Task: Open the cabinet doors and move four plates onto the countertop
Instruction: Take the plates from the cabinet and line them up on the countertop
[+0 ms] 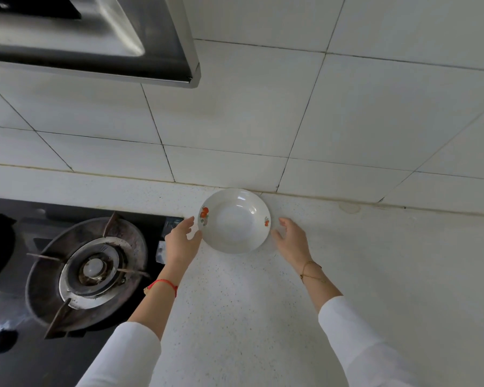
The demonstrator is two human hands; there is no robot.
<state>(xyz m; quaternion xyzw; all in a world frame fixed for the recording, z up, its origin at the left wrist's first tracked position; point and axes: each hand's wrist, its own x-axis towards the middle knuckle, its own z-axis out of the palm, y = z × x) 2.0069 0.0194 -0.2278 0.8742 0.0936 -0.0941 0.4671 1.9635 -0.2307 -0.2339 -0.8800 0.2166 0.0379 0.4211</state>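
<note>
White sleeves (123, 356) reach up from the bottom edge, both forearms stretched over the speckled pale tabletop (235, 317). Beyond it, the tiled wall (263, 107), with a steel hood (90, 37) hanging at upper left. On the left sits the black stove (17, 344) and its round burner (87, 272). And here's the plate (235, 220): deep, white, glossy, small orange fruit prints on two sides of its rim, resting flat on the tabletop, right up against the wall. Left hand (180, 243), grip spread, fingers by the plate's left edge; I cannot tell if they touch. Right hand (291, 240), grip spread too, just off the right edge. Red string (164, 284) on the left wrist, thin gold bracelet (310, 272) on the right.
</note>
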